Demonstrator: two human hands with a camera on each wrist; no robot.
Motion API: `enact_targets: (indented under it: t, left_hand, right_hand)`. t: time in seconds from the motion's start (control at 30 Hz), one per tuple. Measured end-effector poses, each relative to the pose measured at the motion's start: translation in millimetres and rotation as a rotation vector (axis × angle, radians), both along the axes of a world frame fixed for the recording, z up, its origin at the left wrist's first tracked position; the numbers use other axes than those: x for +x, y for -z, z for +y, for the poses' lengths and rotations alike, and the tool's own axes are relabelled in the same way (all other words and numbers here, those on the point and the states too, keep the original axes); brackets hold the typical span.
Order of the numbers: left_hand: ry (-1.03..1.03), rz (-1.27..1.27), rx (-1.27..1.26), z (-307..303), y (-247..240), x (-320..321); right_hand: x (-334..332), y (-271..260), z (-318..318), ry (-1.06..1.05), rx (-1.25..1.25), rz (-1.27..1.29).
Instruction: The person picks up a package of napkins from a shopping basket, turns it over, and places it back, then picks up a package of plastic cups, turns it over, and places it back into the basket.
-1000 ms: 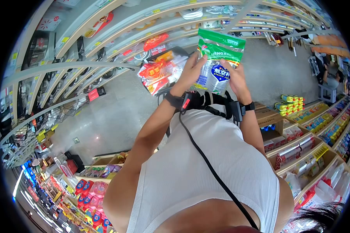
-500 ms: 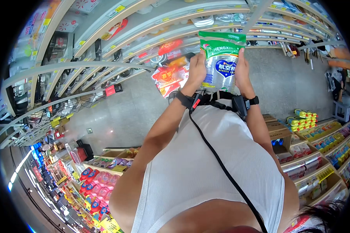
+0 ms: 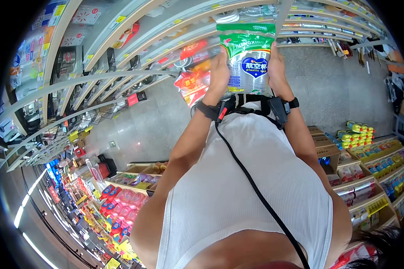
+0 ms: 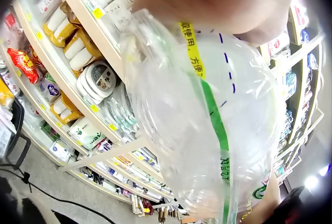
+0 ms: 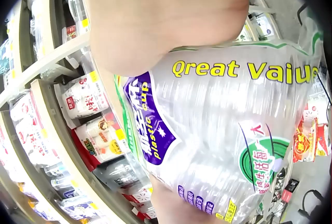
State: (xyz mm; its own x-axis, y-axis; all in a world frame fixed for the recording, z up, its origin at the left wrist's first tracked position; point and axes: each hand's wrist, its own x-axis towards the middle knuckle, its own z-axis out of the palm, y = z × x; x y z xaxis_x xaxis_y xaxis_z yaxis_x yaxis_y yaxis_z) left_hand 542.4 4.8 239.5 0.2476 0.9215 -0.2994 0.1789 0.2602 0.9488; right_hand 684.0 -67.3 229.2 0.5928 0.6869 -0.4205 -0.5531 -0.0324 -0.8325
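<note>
A clear bag of plastic cups (image 3: pixel 249 67) with a green printed top and a blue heart label is held up before the chest. My left hand (image 3: pixel 219 74) grips its left side, and my right hand (image 3: pixel 277 71) grips the right side. Up close in the left wrist view, the clear cups (image 4: pixel 181 110) show through the film, with the left hand (image 4: pixel 223 1) over the bag's edge. In the right wrist view, stacked cups (image 5: pixel 218 110) lie inside the bag under the right hand (image 5: pixel 166 21). Most fingertips are hidden behind the bag.
Store shelves (image 3: pixel 161 36) curve round the front and left. Beside my left hand are red packages (image 3: pixel 193 83) above the grey floor (image 3: pixel 143 127). Low shelves with pink and red bottles (image 3: pixel 125 201) stand behind at left; yellow bottles (image 3: pixel 357 134) are stacked at right.
Both hands have slid to the bag's outer sides; the thumbs lay across its front earlier. The bag has turned more upright, and the view has shifted a little.
</note>
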Motion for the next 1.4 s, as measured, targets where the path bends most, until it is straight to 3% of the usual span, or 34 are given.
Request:
enact_targets:
  t: [0.1,0.17,0.23,0.33,0.47,0.63,0.7,0.83,1.17,1.33,1.4]
  left_hand:
    - [0.054,-0.006,-0.028,-4.0,-8.5,1.4]
    - [-0.018,-0.240,-0.209,-5.1,-4.9,2.5]
    - [-0.012,-0.258,-0.259,-9.1,-8.5,1.4]
    - [-0.032,-0.451,-0.195,-18.2,-19.7,8.7]
    - [0.001,-0.539,-0.192,-24.6,-11.0,2.7]
    - [0.014,-0.371,-0.262,-40.3,-9.0,-5.9]
    - [0.030,0.053,0.001,-47.7,-16.9,-4.6]
    - [-0.041,0.095,0.133,-55.8,-19.1,-3.7]
    - [-0.052,0.099,0.158,-54.7,-12.5,-26.1]
    - [-0.105,0.078,0.169,-45.2,-6.5,-50.0]
    - [-0.090,0.089,0.204,-40.9,-3.3,-59.8]
  right_hand:
    - [9.7,9.9,-0.7,-0.031,0.111,0.169]
    - [18.8,20.9,-1.4,-0.191,0.219,0.213]
    - [22.5,19.2,-10.9,-0.273,0.211,0.218]
    - [19.3,3.8,-19.8,-0.490,0.148,-0.080]
    - [19.2,9.2,-24.2,-0.480,0.045,-0.076]
    - [13.7,19.8,-21.7,-0.367,0.035,0.038]
    - [12.2,21.7,-18.1,-0.401,0.022,0.016]
    - [6.7,19.2,-16.1,-0.450,0.028,0.004]
    - [-7.6,15.8,-10.5,-0.506,0.049,0.040]
    - [-22.1,8.7,-0.5,-0.478,0.134,0.274]
    - [-29.0,4.6,0.9,-0.516,0.084,0.187]
